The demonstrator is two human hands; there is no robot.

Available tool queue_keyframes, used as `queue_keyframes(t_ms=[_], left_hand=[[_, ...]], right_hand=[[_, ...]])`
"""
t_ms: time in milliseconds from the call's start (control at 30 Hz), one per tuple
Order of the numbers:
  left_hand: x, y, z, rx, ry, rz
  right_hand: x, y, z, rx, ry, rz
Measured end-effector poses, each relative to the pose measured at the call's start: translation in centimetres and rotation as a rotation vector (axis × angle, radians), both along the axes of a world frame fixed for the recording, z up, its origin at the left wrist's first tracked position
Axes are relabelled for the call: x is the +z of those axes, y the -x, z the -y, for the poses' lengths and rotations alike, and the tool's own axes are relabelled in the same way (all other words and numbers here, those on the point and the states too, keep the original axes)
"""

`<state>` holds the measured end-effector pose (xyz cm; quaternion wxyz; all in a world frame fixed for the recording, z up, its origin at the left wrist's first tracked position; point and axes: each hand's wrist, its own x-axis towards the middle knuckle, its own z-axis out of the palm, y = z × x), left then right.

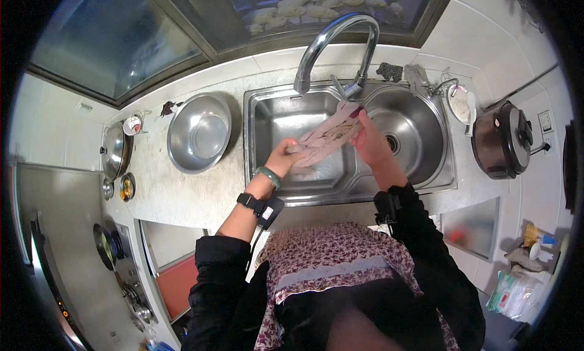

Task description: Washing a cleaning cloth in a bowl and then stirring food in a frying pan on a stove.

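A pale pink, stained cloth (326, 134) is stretched slantwise over the double-bowl stainless steel sink (283, 168). My left hand (282, 158) grips its lower left end, with a green bangle on that wrist. At the upper right end, beside a dark red patch, my right hand (368, 139) holds the cloth. Just behind it rises the chrome gooseneck faucet (315, 45), its spout over the left bowl. No stream of water shows from the spout. Part of the divider between the bowls is hidden by the cloth and my right hand.
Left of the sink stands a steel basin (199, 133). A lidded pan (116, 151) and a small dish of food (127, 186) are farther left. On the right are a white bowl (460, 105) and a dark electric cooker (499, 141). A scouring pad (389, 72) lies behind the sink.
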<state>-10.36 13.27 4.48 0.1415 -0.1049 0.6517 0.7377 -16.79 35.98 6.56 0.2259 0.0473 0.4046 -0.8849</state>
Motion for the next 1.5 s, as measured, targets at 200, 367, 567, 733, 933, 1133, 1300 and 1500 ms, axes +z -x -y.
queue_keyframes(t_ms=[200,367,567,733,933,1133,1300,1500], left_hand=[[1.9,1.1,0.0,-0.065,0.175,-0.024],[3.8,2.3,-1.0,-0.158,0.568,-0.588],[8.9,2.6,-4.2,-0.377,0.058,-0.226],[12.2,3.8,-5.2,-0.383,0.129,-0.332],[16.3,5.9,-5.0,0.189,0.393,-0.632],[19.2,12.7,-1.4,0.52,0.325,-0.764],[12.0,13.1,3.4,0.406,0.211,-0.42],[5.0,4.6,5.5,0.321,0.247,-0.287]], right_hand=[[6.7,0.6,-3.0,-0.035,0.203,-0.086],[11.0,0.3,-4.0,-0.165,0.279,-0.166],[14.8,0.3,-6.2,-0.233,0.285,-0.35],[17.7,0.1,-8.9,-0.198,0.4,-0.503],[23.1,4.0,-6.6,-0.161,0.427,-0.595],[26.0,13.7,-2.3,-0.216,-0.201,-0.861],[18.0,18.3,-1.4,0.119,-1.083,-1.053],[15.1,12.2,-2.4,-0.265,-1.089,-1.003]])
